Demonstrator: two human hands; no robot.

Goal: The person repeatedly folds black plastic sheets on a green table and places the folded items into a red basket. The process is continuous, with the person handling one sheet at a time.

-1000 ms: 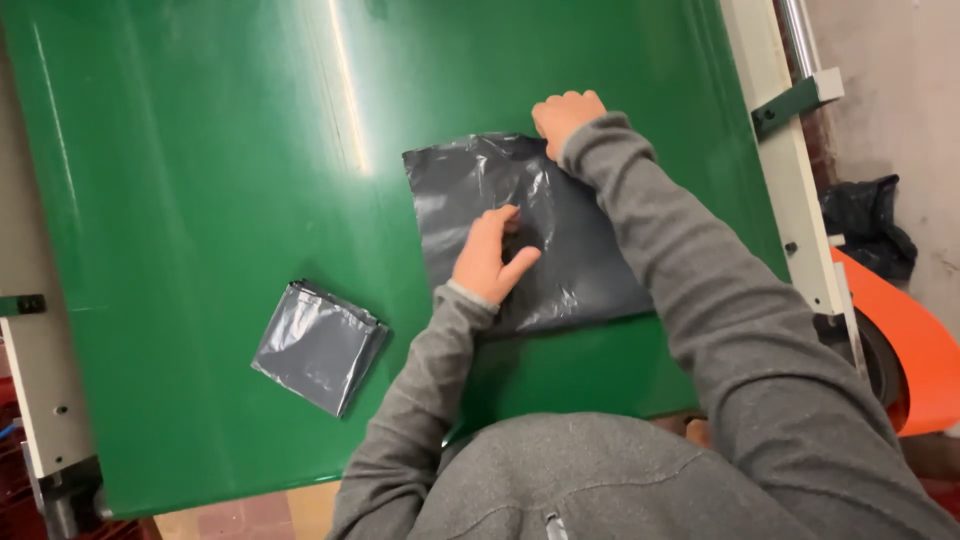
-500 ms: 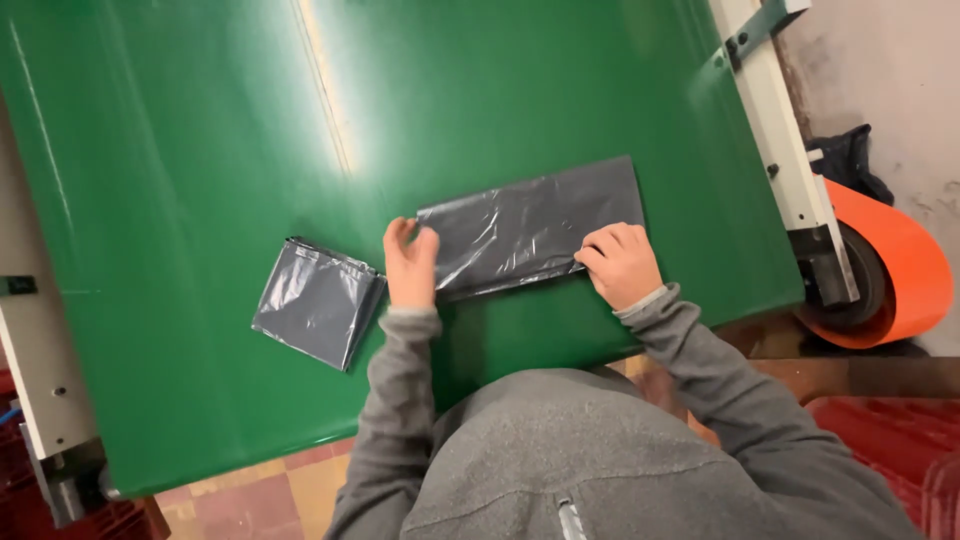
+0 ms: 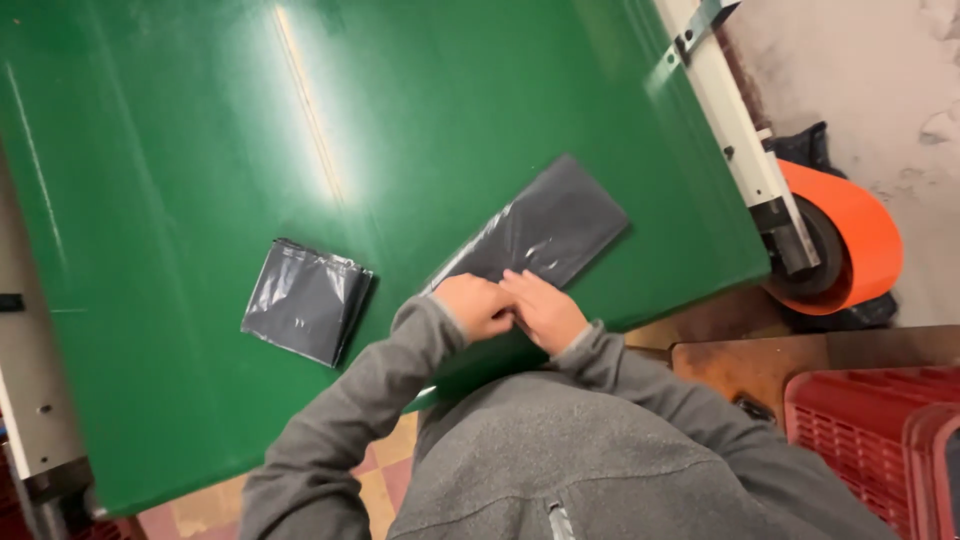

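Surface: green table [image 3: 180,150], glossy, with a pale streak of glare running up its middle; it fills most of the head view.
Long bag: dark grey plastic bag [image 3: 535,235] folded into a narrow strip, lying flat and slantwise on the table near its front edge, its far end pointing up and to the right; the film is crinkled and catches light in a few bright creases near the hands.
Left hand: left hand [image 3: 475,305] rests on the near end of the strip, fingers curled and bunched close; whether it pinches the film cannot be told.
Right hand: right hand [image 3: 545,312] touches the left, fingers pressed down flat on the same near end.
Sleeves: grey fleece, both arms bent inward.
Second bag: folded bag [image 3: 305,300], same dark grey, a squarish packet lying well left of the hands, apart from them.
Right side: white frame rail [image 3: 735,130], orange roll [image 3: 850,240], red crate [image 3: 880,430] at the lower corner.
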